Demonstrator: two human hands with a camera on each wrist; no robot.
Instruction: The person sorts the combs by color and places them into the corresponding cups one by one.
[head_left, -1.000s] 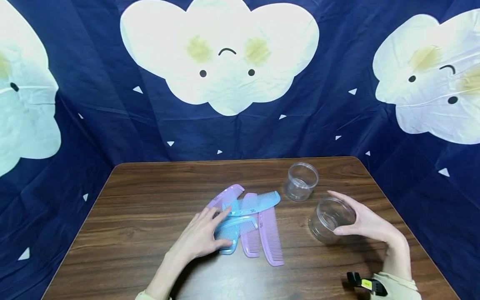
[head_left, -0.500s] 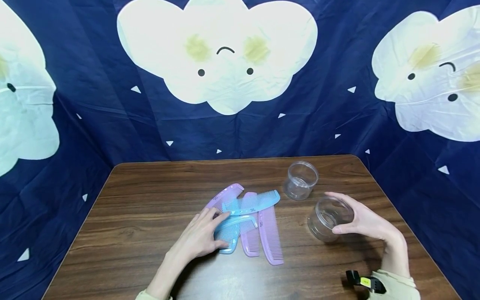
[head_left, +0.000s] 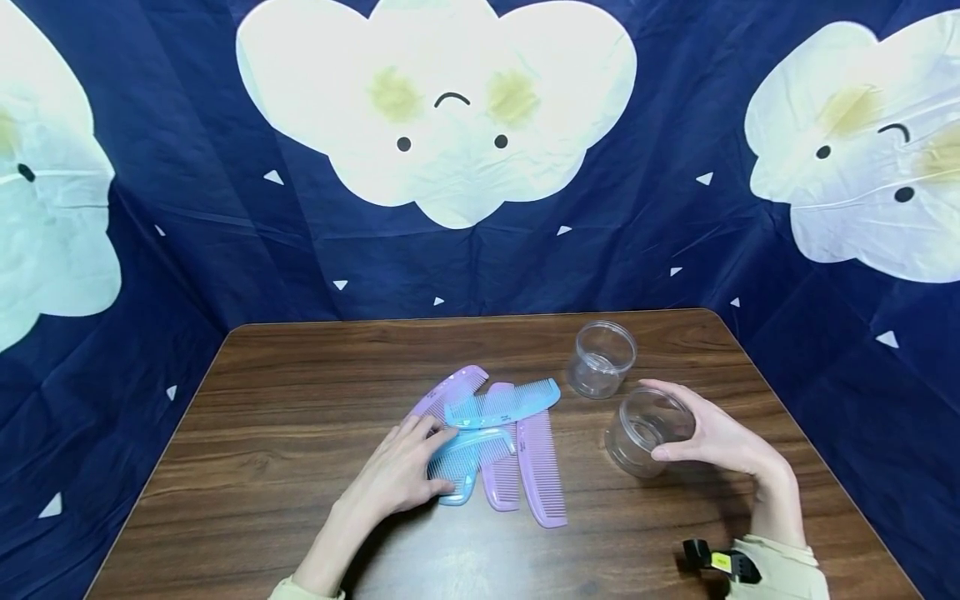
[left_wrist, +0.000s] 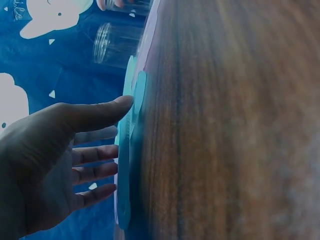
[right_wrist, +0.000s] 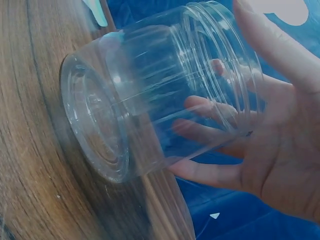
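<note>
**Jar drawn toward the combs while the left hand rests on the pile**

Navy cloth printed with white clouds is hung behind and beside a dark wood-grain desk point(head_left: 300, 400). On it, the right hand point(head_left: 720, 437) is curled round a clear plastic jar point(head_left: 643, 432), thumb on the near side and fingers over the far wall; the wrist view shows the jar tilted, base edge on the desk, mouth toward the palm. Compared with a second ago, the jar has been shifted slightly leftward, nearer the combs, which suggests it is being brought to them. The left hand point(head_left: 401, 475) has hardly moved: its fingers lie straight and flat on the blue comb point(head_left: 468, 454), pressing rather than pinching.

The jar is seen to be thin, ribbed and glossy, with a threaded neck and no lid. A second clear jar point(head_left: 602, 360) stands upright just behind it, apart. The combs are flat, smooth plastic with fine teeth: another blue comb point(head_left: 502, 402) and several lilac combs point(head_left: 540, 475) are overlapped in a loose fan.
</note>
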